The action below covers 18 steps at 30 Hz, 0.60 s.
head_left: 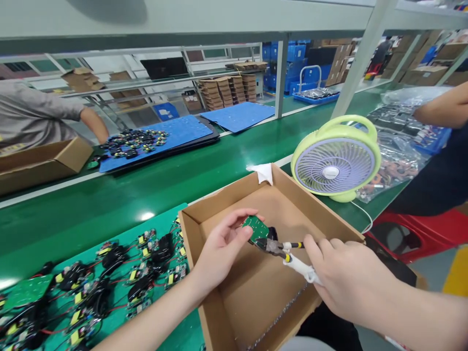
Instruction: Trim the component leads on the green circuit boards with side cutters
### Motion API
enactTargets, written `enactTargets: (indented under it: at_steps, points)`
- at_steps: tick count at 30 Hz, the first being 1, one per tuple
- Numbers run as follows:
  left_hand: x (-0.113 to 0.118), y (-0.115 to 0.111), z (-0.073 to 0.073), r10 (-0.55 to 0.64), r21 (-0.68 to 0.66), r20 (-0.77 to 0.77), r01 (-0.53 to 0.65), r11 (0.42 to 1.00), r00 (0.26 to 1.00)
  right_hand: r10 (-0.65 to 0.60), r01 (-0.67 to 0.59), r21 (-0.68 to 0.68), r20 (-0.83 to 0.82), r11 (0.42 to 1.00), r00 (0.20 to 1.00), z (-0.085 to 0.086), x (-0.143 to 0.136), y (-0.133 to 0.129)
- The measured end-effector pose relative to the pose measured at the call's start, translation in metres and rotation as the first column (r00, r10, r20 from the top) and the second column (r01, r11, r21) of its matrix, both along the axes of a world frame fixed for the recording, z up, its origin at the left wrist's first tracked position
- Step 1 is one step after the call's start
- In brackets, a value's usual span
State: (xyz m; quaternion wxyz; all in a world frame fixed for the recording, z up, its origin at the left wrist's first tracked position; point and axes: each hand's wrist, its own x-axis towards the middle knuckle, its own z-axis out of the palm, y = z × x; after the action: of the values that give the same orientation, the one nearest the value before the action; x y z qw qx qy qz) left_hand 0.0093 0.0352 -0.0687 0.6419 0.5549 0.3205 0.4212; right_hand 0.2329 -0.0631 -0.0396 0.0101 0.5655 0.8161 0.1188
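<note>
My left hand (223, 246) is closed on a small green circuit board (256, 227), pinched between thumb and fingers with its soldered side up. My right hand (356, 275) grips the handles of a pair of cutting pliers (273, 246), partly wrapped in white with yellow and black bands. The plier jaws meet the board's near edge; whether they are closed on anything there I cannot make out. A black part shows just behind the jaws. Both hands are over a shallow cardboard box (234, 204), which has small dark clippings along its near side.
Several wired circuit boards (146, 263) lie on a green mat at left. A lime-green fan (334, 165) stands beyond the box. Across the green conveyor (146, 187), more boards rest on a blue sheet (186, 129) near a person's arm. Another person's arm (444, 105) reaches in at right.
</note>
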Motion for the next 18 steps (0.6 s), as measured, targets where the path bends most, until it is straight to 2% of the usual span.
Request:
enactTargets:
  at_steps: [5, 9, 12, 15, 18]
  points:
    - [0.001, 0.0, 0.001, 0.02, 0.0, 0.009, -0.02, 1.0, 1.0, 0.032, -0.03, 0.074, -0.022, 0.997, 0.999, -0.003, -0.003, 0.003]
    - [0.001, 0.001, 0.0, 0.03, -0.004, 0.005, -0.03, 1.0, 1.0, 0.011, -0.008, 0.055, -0.039, 0.998, 0.999, -0.006, -0.003, 0.005]
    - [0.003, 0.002, 0.0, 0.039, -0.04, 0.009, -0.038, 0.998, 0.999, -0.015, 0.009, -0.101, -0.055, 0.995, 0.998, -0.003, -0.002, 0.009]
    - [0.005, 0.003, 0.001, 0.057, -0.108, 0.021, -0.054, 0.993, 0.998, -0.041, 0.026, -0.294, -0.044, 0.956, 0.998, 0.001, -0.002, 0.014]
    - [0.006, 0.003, 0.002, 0.064, -0.133, 0.031, -0.059, 0.989, 0.997, -0.057, 0.038, -0.347, -0.045, 0.937, 0.997, 0.003, -0.002, 0.019]
